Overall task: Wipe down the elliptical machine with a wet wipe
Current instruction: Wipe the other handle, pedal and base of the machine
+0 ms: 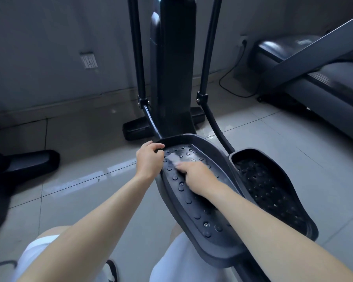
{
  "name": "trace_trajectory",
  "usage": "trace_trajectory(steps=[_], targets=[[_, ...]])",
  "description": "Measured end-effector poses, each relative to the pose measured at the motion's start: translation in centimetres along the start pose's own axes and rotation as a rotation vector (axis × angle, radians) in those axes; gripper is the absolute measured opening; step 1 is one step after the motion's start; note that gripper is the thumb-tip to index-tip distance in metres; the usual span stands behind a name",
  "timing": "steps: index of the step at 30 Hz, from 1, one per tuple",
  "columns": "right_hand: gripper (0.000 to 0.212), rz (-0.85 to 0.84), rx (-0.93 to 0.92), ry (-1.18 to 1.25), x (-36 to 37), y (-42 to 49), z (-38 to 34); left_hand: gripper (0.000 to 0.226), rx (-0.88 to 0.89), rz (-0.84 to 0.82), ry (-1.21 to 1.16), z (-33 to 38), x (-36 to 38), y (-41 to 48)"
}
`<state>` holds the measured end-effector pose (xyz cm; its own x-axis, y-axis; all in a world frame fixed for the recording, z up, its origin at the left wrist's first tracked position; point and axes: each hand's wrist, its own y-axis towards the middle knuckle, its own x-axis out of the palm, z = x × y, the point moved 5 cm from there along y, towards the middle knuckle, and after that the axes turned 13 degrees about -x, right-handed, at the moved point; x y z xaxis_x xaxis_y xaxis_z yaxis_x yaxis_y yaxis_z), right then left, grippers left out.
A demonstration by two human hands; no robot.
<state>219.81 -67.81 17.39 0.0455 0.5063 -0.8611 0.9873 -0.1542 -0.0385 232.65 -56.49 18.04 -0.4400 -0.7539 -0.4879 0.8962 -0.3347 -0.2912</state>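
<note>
The black elliptical machine (176, 68) stands in front of me with two studded foot pedals. My left hand (149, 159) grips the front left rim of the left pedal (194, 202), fingers curled over its edge. My right hand (196, 176) presses a pale wet wipe (172, 158) onto the pedal's studded surface near its front; the wipe sticks out past the fingertips and looks blurred. The right pedal (273, 192) lies beside it, untouched.
A treadmill (314, 64) stands at the right with a black cable (230, 82) on the tiled floor. Another machine's black foot (29, 161) sits at the left. A grey wall is close behind. My knees in white shorts are at the bottom.
</note>
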Motion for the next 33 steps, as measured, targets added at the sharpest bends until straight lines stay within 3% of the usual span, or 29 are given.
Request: trace_trajectory(steps=[5, 8, 11, 13, 16, 20, 22, 23, 25, 29, 33], targets=[[0.087, 0.134, 0.319, -0.169, -2.3, -2.4, 3.7, 0.038, 0.08, -0.024, 0.182, 0.4, 1.0, -3.3], [0.067, 0.181, 0.441, -0.088, -1.7, -2.1, 3.5, 0.05, 0.107, -0.089, 0.203, -0.7, 1.8, -5.0], [0.042, 0.09, 0.181, 0.059, -0.1, -0.9, 0.1, 0.058, 0.111, -0.097, 0.181, -0.8, 2.1, -5.9], [0.043, -0.008, 0.022, 0.191, 1.1, -1.0, -2.3, 0.058, 0.082, -0.092, 0.154, -0.7, 2.1, -6.0], [0.054, -0.023, -0.064, 0.196, 1.2, -1.0, -2.4, 0.055, 0.083, -0.084, 0.142, -0.4, 2.0, -6.2], [0.038, 0.099, 0.126, 0.12, -0.7, -1.1, 1.6, 0.057, 0.066, -0.059, 0.131, -0.2, 1.6, -6.6], [0.048, 0.105, 0.241, 0.013, -1.8, -1.3, 3.4, 0.055, 0.062, -0.05, 0.118, -0.1, 1.6, -6.6], [0.064, 0.101, 0.247, -0.064, -2.2, -1.3, 3.6, 0.054, 0.056, -0.047, 0.105, -0.1, 1.6, -6.5], [0.076, 0.105, 0.242, -0.117, -2.5, -1.3, 3.1, 0.052, 0.04, -0.042, 0.068, -0.1, 1.7, -6.2], [0.042, 0.137, 0.167, 0.031, -1.2, -0.2, 1.5, 0.052, 0.057, -0.039, 0.043, -0.2, 1.7, -5.2], [0.039, 0.03, 0.033, 0.155, -0.2, 1.8, -1.0, 0.051, 0.067, -0.031, 0.059, 0.0, 1.4, -4.4]])
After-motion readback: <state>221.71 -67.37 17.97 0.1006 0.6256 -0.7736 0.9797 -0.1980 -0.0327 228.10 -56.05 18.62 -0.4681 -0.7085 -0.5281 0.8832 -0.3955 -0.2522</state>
